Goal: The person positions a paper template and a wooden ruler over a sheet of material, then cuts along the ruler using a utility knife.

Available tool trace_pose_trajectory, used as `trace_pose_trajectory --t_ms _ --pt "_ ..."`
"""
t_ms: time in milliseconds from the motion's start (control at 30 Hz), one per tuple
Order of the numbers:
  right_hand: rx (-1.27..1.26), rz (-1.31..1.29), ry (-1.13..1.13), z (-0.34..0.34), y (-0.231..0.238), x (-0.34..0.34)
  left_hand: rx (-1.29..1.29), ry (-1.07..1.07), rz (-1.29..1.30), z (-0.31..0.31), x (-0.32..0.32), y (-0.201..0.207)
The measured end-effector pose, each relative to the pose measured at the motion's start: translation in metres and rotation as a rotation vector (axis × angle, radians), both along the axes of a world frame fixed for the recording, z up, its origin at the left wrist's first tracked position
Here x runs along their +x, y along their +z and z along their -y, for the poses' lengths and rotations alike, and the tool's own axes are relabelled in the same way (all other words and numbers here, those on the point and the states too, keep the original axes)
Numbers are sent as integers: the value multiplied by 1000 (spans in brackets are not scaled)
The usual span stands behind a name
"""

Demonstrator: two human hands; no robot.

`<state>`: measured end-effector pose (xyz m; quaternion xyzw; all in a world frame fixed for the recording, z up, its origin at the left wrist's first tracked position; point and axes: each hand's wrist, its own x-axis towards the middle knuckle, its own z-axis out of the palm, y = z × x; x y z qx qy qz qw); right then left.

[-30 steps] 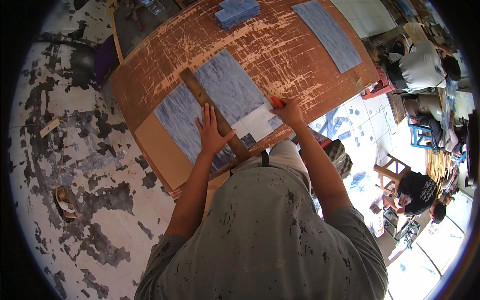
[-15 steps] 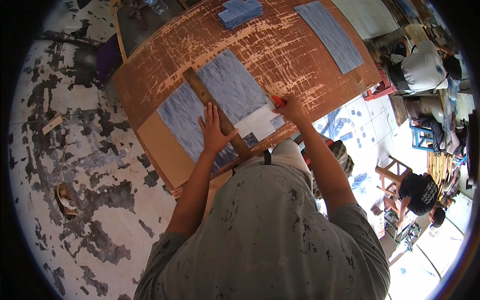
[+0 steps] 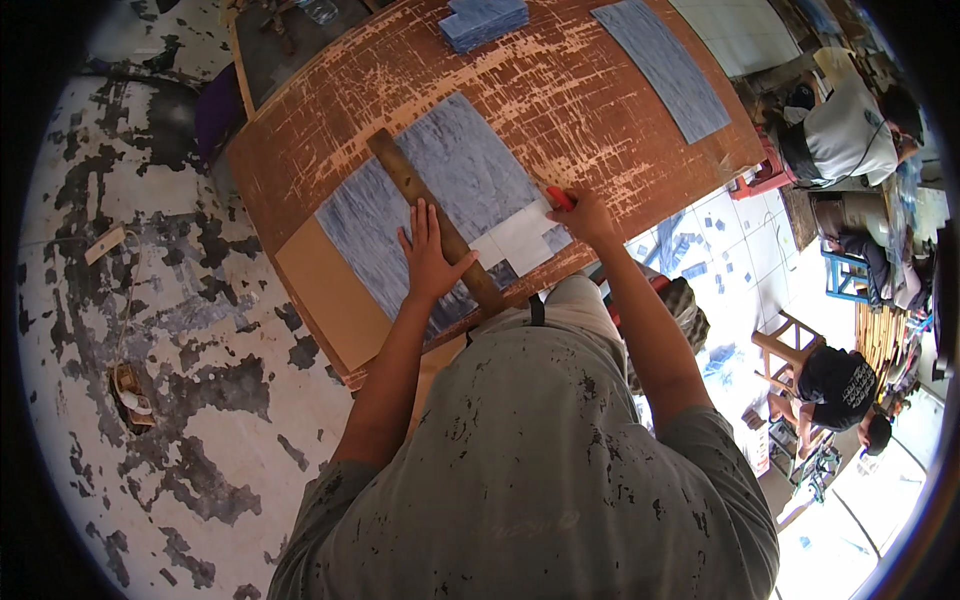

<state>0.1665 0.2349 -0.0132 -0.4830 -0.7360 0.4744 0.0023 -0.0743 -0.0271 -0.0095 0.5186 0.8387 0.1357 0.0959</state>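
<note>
My left hand (image 3: 432, 268) lies spread on a brown wooden straightedge (image 3: 400, 172), pressing it down across a blue-grey streaked sheet (image 3: 475, 160). The sheet shows on both sides of the bar. Near its lower right part lie white rectangular pieces (image 3: 515, 237), with small blue-grey patches beside them. My right hand (image 3: 590, 217) is closed round a red utility knife (image 3: 562, 198) at the sheet's right edge. Its blade is too small to make out, and the fingers partly hide the handle.
The scratched brown table (image 3: 330, 120) carries a stack of blue pieces (image 3: 485, 25) at the far side and a long blue-grey strip (image 3: 665, 70) at the right. Tan board (image 3: 325, 290) lies at the left. Two people sit off to the right, near a wooden stool (image 3: 790, 335).
The view has shifted slightly. Both hands, the straightedge and the sheet keep nearly the same places; the right hand and knife show little movement.
</note>
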Motion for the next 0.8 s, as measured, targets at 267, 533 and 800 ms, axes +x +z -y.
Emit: trace_pose_trajectory --t_ms 267,533,800 --pt "10 52 -33 5 15 0 -2 0 47 -3 1 6" --pt "38 52 -57 12 19 -2 -18 -1 14 0 0 4" --pt "124 8 -119 23 14 0 -33 -5 28 -1 -1 4"
